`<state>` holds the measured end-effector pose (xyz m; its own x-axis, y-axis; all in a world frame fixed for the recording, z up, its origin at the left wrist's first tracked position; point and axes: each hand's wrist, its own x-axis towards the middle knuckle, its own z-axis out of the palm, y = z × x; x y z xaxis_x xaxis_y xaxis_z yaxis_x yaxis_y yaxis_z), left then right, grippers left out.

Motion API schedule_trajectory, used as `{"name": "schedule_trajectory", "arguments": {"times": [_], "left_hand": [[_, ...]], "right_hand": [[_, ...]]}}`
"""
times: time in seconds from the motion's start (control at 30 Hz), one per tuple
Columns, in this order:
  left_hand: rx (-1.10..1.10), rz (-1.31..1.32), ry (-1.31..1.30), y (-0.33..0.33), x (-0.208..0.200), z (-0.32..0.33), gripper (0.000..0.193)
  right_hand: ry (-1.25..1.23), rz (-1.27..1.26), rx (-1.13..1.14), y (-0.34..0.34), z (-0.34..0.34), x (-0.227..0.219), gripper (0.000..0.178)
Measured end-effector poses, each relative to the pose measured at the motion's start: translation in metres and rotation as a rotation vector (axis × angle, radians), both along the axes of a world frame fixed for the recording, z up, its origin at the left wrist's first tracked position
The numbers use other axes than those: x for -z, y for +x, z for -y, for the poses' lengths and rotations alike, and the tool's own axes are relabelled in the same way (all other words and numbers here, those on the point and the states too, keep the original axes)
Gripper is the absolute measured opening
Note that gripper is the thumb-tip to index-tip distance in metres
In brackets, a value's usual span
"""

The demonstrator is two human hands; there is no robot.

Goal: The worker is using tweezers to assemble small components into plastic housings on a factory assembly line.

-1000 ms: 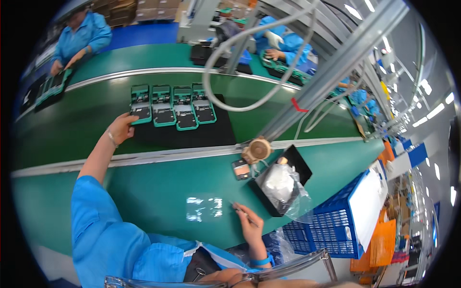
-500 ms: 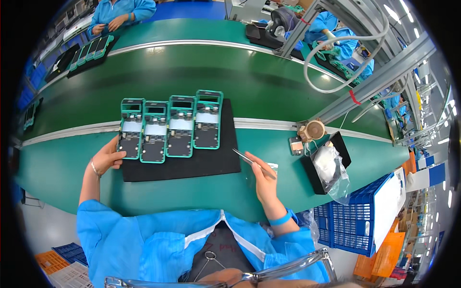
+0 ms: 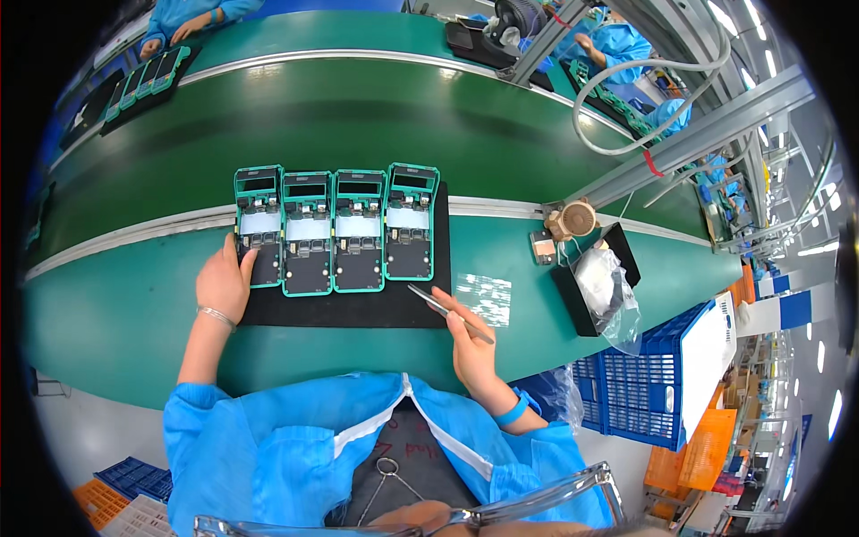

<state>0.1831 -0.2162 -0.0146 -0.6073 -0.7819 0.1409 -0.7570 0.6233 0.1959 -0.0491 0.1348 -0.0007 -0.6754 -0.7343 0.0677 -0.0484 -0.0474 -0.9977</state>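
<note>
Several green-rimmed handheld device housings [image 3: 359, 233], fitted with dark circuit boards and white patches, stand side by side in a row on a black mat [image 3: 358, 311]. At the row's left end, my left hand [image 3: 224, 282] grips the edge of the leftmost housing [image 3: 260, 224], its thumb over the lower board. My right hand [image 3: 470, 349] is closed round metal tweezers [image 3: 452, 315]. The tips of the tweezers point left, over the mat just below the row. Beside that hand lies a clear sheet [image 3: 484, 299] with pale strips.
A small brown fan [image 3: 573, 220] and a black box [image 3: 580, 300] of clear plastic bags stand to the right. Beyond the metal rail lies a green conveyor belt [image 3: 358, 116]. Blue crates [image 3: 626, 385] stand at lower right. Co-workers in blue [image 3: 617, 45] sit across the belt.
The row of housings sits further right on the mat and is more even. My left hand has moved with it. My right hand with the tweezers has shifted left, baring the clear sheet.
</note>
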Motion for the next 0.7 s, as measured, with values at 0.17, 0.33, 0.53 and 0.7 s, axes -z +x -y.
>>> {"name": "schedule_trajectory", "arguments": {"times": [0.17,0.33,0.53,0.7], "left_hand": [[0.071,-0.032,-0.041,0.007,-0.007,-0.001,0.056],[0.004,0.199,-0.071,-0.008,-0.053,-0.015,0.049],[0.965,-0.463,-0.116,-0.103,-0.064,-0.117,0.044],[1.369,-0.343,-0.025,-0.153,-0.022,-0.194,0.067]], "right_hand": [[0.016,0.043,-0.037,0.02,-0.027,-0.002,0.036],[0.146,0.117,-0.011,0.001,-0.058,-0.02,0.032],[0.154,-0.297,0.272,-0.051,-0.089,-0.012,0.027],[0.245,-0.663,0.209,-0.058,-0.086,-0.019,0.026]]}}
